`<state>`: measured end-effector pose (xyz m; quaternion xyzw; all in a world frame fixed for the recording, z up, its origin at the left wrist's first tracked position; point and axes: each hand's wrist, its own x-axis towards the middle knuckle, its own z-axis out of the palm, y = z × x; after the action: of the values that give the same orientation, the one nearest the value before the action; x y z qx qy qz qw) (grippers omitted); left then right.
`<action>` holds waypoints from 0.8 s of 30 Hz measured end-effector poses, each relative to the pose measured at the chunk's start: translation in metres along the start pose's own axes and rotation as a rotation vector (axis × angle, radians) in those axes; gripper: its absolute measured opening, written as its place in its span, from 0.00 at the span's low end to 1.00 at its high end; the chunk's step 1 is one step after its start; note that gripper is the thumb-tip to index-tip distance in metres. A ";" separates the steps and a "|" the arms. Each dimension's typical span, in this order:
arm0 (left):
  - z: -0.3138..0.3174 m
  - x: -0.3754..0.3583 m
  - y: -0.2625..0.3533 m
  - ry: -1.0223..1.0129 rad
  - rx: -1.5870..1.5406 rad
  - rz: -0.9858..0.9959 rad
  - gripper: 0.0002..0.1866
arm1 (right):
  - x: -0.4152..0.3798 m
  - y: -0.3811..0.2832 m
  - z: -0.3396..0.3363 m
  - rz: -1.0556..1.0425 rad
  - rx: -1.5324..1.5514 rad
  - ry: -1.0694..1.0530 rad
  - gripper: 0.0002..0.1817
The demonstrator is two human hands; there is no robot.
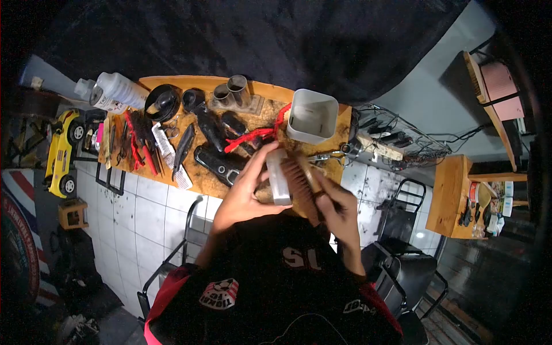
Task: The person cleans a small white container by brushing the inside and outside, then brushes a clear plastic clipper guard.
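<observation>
In front of my chest my left hand (246,194) grips a translucent white plastic box (279,179), with the thumb and fingers on its sides. My right hand (340,208) is closed around a brush (299,187) with brown bristles. The bristles face the box and lie right beside it; whether they touch is blurred by motion. Both things are held over the front edge of the wooden table. Close to my left hand is a black hair clipper (214,164) on the tabletop. Beyond my right hand lie metal scissors (328,155).
A white square tub (313,135) stands at the back right of the hair-strewn table (201,187). White combs (164,144), a red cord (253,137), metal cups (238,89) and a black bowl (167,109) crowd it. Chairs (402,273) stand nearby, and cables (397,129) hang at right.
</observation>
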<state>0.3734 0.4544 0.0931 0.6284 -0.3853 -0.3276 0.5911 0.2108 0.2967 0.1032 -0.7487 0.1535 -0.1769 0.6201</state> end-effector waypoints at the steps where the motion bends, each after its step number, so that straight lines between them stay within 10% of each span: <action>1: -0.001 0.002 0.000 0.027 -0.031 0.058 0.63 | 0.000 0.003 0.000 -0.069 -0.014 -0.076 0.22; 6: -0.013 -0.006 -0.003 0.144 -0.402 0.208 0.62 | -0.002 0.001 -0.013 0.001 -0.105 -0.322 0.25; 14: -0.012 -0.006 0.007 -0.026 0.057 -0.025 0.69 | 0.007 -0.006 0.006 -0.035 -0.112 0.113 0.24; 21: -0.014 -0.004 0.014 0.008 -0.208 0.061 0.62 | 0.004 0.000 -0.007 -0.134 -0.170 -0.271 0.26; 24: -0.015 -0.004 0.005 -0.048 -0.227 0.038 0.60 | 0.006 -0.005 -0.011 -0.079 -0.346 -0.112 0.25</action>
<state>0.3839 0.4654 0.0993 0.5419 -0.3714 -0.3730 0.6552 0.2110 0.2856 0.1102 -0.8582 0.1174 -0.1299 0.4825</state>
